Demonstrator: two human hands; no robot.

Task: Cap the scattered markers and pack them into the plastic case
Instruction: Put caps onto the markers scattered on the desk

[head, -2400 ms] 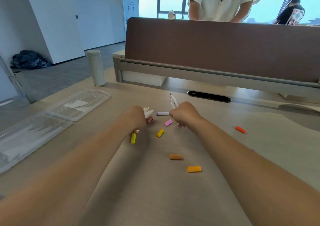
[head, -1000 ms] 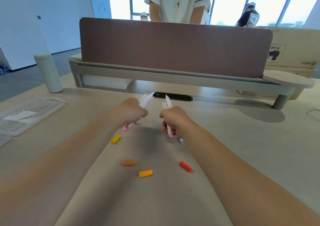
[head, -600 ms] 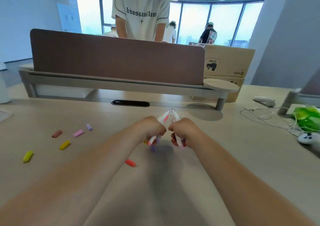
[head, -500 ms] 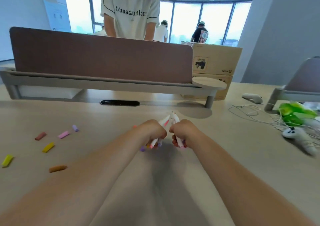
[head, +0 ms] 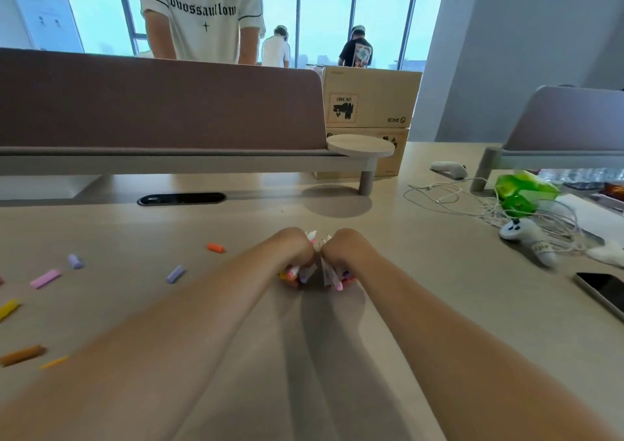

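markers point(head: 332, 277), uncapped, show in the head view as two bunches, one grasped by the left hand point(head: 290, 250) and one by the right hand point(head: 346, 250). both sets of fingers are clenched round the barrels, fists side by side low over the counter point(head: 439, 305), tips pointing up and away. loose caps point(head: 175, 274) lie scattered on the counter well to the left: orange, purple, pink, yellow, brown. the plastic case is out of view. the step in hand looks like gathering, with capping not yet begun. next, i judge, one bunch must be set down, freeing fingers to fetch a cap and match its colour to a tip.
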